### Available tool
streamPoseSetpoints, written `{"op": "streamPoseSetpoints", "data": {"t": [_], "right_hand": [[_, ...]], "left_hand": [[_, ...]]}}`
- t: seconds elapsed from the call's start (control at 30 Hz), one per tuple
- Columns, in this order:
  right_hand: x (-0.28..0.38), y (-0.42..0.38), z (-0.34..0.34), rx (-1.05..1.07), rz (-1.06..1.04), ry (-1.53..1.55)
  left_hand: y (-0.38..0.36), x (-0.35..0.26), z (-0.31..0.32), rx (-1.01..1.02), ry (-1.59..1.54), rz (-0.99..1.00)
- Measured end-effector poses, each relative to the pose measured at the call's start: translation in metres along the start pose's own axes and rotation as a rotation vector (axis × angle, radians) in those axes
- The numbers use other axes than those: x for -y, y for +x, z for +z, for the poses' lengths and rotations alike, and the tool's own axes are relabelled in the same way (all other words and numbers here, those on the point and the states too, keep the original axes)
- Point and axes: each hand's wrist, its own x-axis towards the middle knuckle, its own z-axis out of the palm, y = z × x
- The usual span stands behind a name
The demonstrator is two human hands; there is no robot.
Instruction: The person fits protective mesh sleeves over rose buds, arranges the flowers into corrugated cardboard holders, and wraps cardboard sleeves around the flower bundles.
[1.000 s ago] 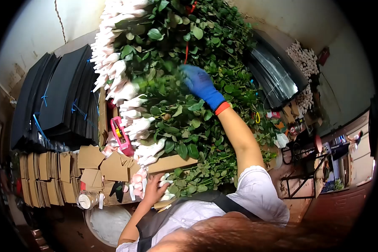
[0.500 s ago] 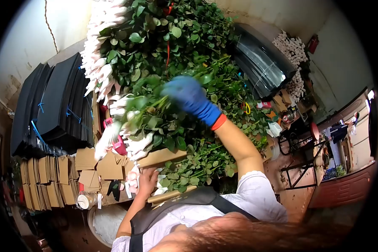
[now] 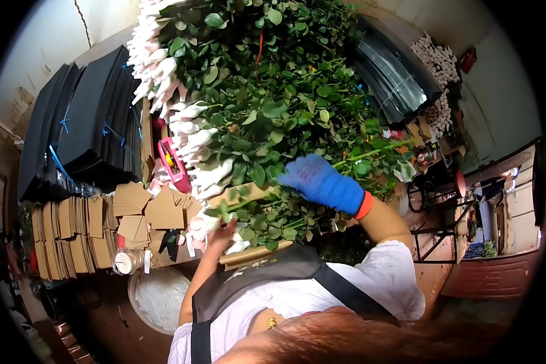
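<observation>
My right hand point(image 3: 314, 179), in a blue knitted glove with a red cuff, is over the leafy stems at the near side of the pile; its fingers are blurred. My bare left hand point(image 3: 221, 238) is at the lower left beside a flower head in white netting point(image 3: 204, 224), its fingertips partly hidden by leaves. A stem with green leaves point(image 3: 249, 203) runs between the two hands. Behind them lies a large pile of leafy stems point(image 3: 285, 115), with white-netted flower heads point(image 3: 195, 142) along its left side.
Black sheets point(image 3: 91, 115) stand stacked at the left, above brown cardboard pieces point(image 3: 73, 233). A pink tape dispenser point(image 3: 175, 165) lies beside the flower heads. Clear-wrapped dark sheets point(image 3: 397, 70) are at the upper right. A round bin point(image 3: 158, 297) stands below the table edge.
My right hand has moved down and right, toward my body. The netted flower and leafy stem that hung under it are now low, near my left hand. The whole view has shifted slightly.
</observation>
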Motion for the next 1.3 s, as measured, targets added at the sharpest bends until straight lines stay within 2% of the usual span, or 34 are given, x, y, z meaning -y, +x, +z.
{"op": "streamPoseSetpoints", "data": {"t": [0.03, 0.07, 0.1, 0.13, 0.17, 0.27, 0.37, 0.4, 0.57, 0.63, 0.7, 0.73, 0.77, 0.83, 0.87, 0.9, 0.97, 1.0, 1.1, 1.17, 1.23, 1.27, 1.3], "right_hand": [[-0.002, -0.004, 0.02, 0.138, 0.022, 0.065], [-0.006, -0.008, 0.045, 0.183, 0.072, 0.124], [-0.01, -0.01, 0.074, 0.226, 0.122, 0.181], [-0.015, -0.011, 0.099, 0.264, 0.171, 0.235], [-0.018, -0.012, 0.118, 0.237, 0.196, 0.282], [-0.014, -0.016, 0.159, 0.172, 0.27, 0.39], [-0.008, -0.01, 0.17, 0.123, 0.307, 0.396], [-0.005, 0.003, 0.17, 0.26, 0.301, 0.31], [-0.038, -0.007, 0.129, 0.36, 0.187, 0.494], [-0.045, -0.001, 0.115, 0.207, 0.297, 0.274], [-0.038, -0.003, 0.085, -0.011, 0.335, 0.195], [-0.029, -0.01, 0.068, -0.096, 0.237, 0.334], [-0.015, -0.008, 0.041, 0.147, 0.182, 0.52], [0.02, 0.0, 0.058, 0.148, -0.055, 0.795], [0.043, 0.004, 0.077, -0.007, -0.015, 0.764], [0.061, 0.014, 0.098, -0.096, 0.012, 0.694], [0.076, 0.038, 0.14, 0.011, 0.151, 0.505], [0.079, 0.046, 0.159, -0.128, 0.147, 0.527], [0.086, 0.055, 0.163, -0.021, 0.236, 0.493], [0.091, 0.053, 0.166, -0.068, 0.248, 0.499], [0.094, 0.049, 0.165, -0.15, 0.263, 0.516], [0.096, 0.051, 0.163, -0.056, 0.307, 0.479], [0.1, 0.051, 0.163, -0.06, 0.321, 0.464]], "left_hand": [[-0.001, -0.001, -0.003, -0.003, 0.034, 0.05], [-0.002, -0.001, -0.005, -0.002, 0.07, 0.1], [0.0, 0.005, -0.001, -0.004, -0.067, 0.136], [-0.001, 0.003, -0.002, -0.017, -0.018, 0.17], [0.0, 0.001, -0.003, -0.032, 0.033, 0.207], [0.001, 0.012, 0.001, -0.068, -0.022, 0.13], [-0.004, -0.011, 0.002, -0.115, 0.084, 0.181], [-0.004, -0.018, 0.002, -0.142, 0.147, 0.26], [0.001, -0.018, -0.003, -0.025, 0.087, 0.184], [0.001, -0.017, -0.001, -0.025, 0.063, 0.16], [0.002, -0.012, 0.0, -0.007, 0.023, 0.093], [0.0, -0.015, 0.0, -0.009, 0.015, 0.036], [0.0, -0.013, 0.0, -0.021, 0.049, 0.051], [-0.003, -0.022, -0.003, -0.024, 0.115, 0.004], [-0.002, -0.005, 0.0, -0.085, 0.1, 0.069], [-0.004, -0.008, -0.003, -0.068, 0.118, 0.013], [-0.004, -0.003, -0.002, -0.126, 0.141, 0.197], [-0.005, -0.004, -0.003, -0.107, 0.139, 0.189], [-0.004, -0.014, -0.005, -0.116, 0.17, 0.229], [0.001, 0.001, -0.008, -0.126, 0.363, 0.244], [-0.001, -0.003, -0.009, -0.142, 0.371, 0.263], [-0.002, 0.0, -0.009, -0.14, 0.322, 0.264], [-0.005, -0.007, -0.011, -0.136, 0.295, 0.295]]}}
